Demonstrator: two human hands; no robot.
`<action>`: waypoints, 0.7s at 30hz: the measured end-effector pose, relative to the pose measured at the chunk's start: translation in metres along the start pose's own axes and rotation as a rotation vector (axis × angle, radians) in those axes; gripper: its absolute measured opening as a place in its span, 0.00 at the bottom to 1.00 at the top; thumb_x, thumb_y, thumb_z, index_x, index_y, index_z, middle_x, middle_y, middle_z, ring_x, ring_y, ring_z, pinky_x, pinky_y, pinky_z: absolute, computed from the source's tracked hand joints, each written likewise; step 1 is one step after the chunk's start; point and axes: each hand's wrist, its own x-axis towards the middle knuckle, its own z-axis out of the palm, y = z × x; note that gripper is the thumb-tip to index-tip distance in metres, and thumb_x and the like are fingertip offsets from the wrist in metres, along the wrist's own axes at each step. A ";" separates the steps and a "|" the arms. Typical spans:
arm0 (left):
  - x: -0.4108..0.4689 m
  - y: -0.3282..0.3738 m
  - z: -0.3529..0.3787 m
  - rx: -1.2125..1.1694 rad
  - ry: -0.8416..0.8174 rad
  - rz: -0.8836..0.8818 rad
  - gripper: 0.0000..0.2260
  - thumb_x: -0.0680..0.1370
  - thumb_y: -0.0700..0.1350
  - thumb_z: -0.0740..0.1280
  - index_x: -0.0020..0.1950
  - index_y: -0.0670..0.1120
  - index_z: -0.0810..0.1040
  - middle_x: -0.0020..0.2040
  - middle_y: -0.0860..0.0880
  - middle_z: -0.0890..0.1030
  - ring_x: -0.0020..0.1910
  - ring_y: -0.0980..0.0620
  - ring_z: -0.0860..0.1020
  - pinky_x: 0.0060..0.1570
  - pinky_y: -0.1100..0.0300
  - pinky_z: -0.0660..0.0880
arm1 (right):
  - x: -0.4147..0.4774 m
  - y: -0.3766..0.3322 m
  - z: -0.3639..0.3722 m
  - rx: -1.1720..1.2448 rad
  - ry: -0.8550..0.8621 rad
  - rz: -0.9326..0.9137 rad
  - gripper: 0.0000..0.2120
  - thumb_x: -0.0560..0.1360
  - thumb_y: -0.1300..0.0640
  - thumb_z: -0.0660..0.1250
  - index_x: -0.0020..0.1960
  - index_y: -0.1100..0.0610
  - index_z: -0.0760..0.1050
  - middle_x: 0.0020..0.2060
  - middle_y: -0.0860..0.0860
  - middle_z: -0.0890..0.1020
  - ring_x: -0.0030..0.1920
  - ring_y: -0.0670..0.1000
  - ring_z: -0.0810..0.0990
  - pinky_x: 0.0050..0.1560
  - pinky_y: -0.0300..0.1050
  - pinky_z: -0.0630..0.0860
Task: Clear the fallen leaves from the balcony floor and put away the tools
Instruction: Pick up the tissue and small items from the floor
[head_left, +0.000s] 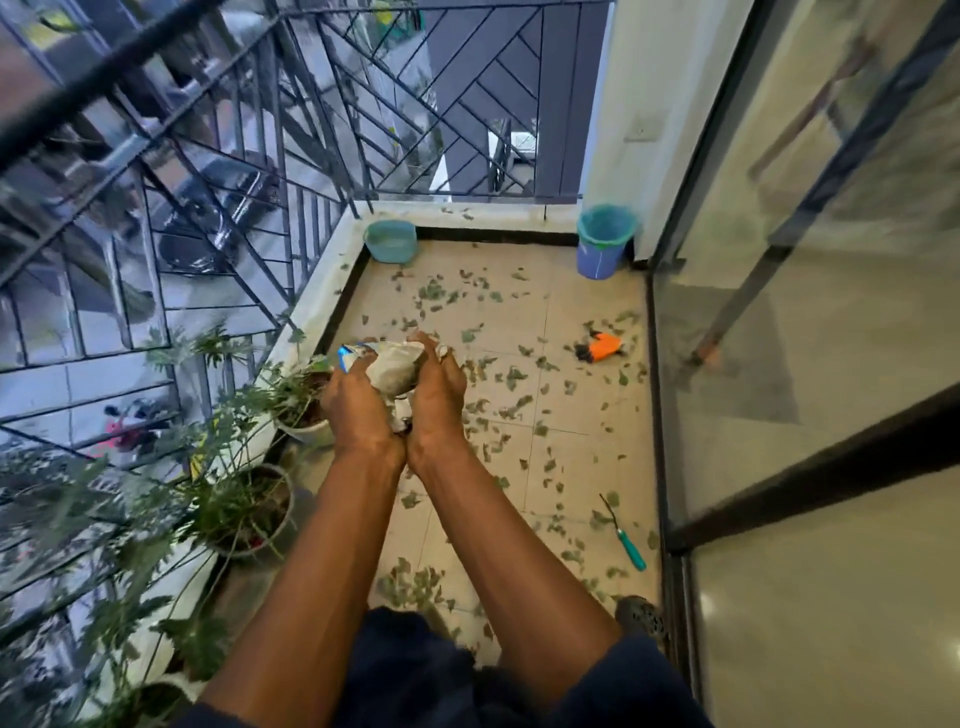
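Note:
My left hand (357, 402) and my right hand (437, 402) are held together in front of me, both gripping a crumpled grey bag (394, 370) with a blue-and-white edge. Green fallen leaves (511, 376) lie scattered over the beige tiled balcony floor (582, 431). An orange-and-black tool (600, 347) lies on the floor at the right. A small hand tool with a teal handle (626, 535) lies near the glass door. A blue bin with a green liner (605, 247) stands in the far right corner.
A teal bucket (390, 240) sits in the far left corner. Potted plants (249, 506) line the left ledge under the black metal railing (218, 156). A sliding glass door (810, 364) runs along the right. My shoe (640, 616) is by the door track.

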 end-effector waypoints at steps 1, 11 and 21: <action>0.003 -0.003 0.008 0.008 -0.018 0.008 0.27 0.66 0.46 0.74 0.64 0.37 0.82 0.58 0.37 0.85 0.55 0.37 0.84 0.57 0.46 0.82 | 0.008 -0.004 -0.002 -0.009 -0.003 -0.009 0.09 0.70 0.47 0.70 0.47 0.48 0.85 0.49 0.54 0.87 0.52 0.57 0.85 0.59 0.61 0.82; 0.077 -0.047 0.115 0.321 -0.074 0.129 0.10 0.80 0.35 0.68 0.57 0.43 0.85 0.47 0.46 0.87 0.45 0.48 0.85 0.46 0.56 0.82 | 0.131 -0.052 -0.015 -0.063 0.140 0.009 0.13 0.79 0.68 0.64 0.58 0.59 0.82 0.51 0.56 0.87 0.51 0.57 0.86 0.55 0.52 0.84; 0.182 -0.049 0.262 0.372 -0.148 0.061 0.04 0.73 0.44 0.68 0.41 0.46 0.81 0.39 0.44 0.82 0.39 0.47 0.80 0.46 0.45 0.81 | 0.277 -0.137 0.027 -0.098 0.224 -0.112 0.13 0.82 0.67 0.61 0.51 0.52 0.81 0.51 0.56 0.85 0.50 0.56 0.85 0.56 0.52 0.82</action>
